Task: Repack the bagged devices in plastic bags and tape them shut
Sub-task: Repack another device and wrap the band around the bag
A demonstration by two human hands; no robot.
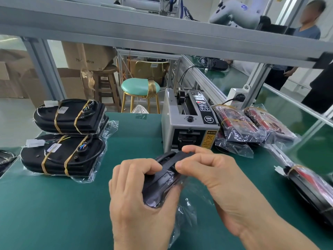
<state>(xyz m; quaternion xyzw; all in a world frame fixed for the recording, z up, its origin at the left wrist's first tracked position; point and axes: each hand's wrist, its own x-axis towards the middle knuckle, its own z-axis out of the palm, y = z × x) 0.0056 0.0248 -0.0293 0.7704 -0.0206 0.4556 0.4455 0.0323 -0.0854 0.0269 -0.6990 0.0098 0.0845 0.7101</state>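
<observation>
A black device (160, 181) in a clear plastic bag (189, 210) is held upright over the green mat, in front of the tape dispenser. My left hand (137, 201) grips the device's lower body, fingers curled round it. My right hand (212, 174) pinches the bag's folded top edge against the device between thumb and fingers. The bag's loose end trails down between my wrists.
A grey tape dispenser (189, 123) stands just behind my hands. Two stacks of black devices (70, 136) banded in gold tape lie at the left. Bagged red-and-black devices (252, 127) pile up at the right, another bagged device (311, 188) near the right edge. A person (306, 24) stands far right.
</observation>
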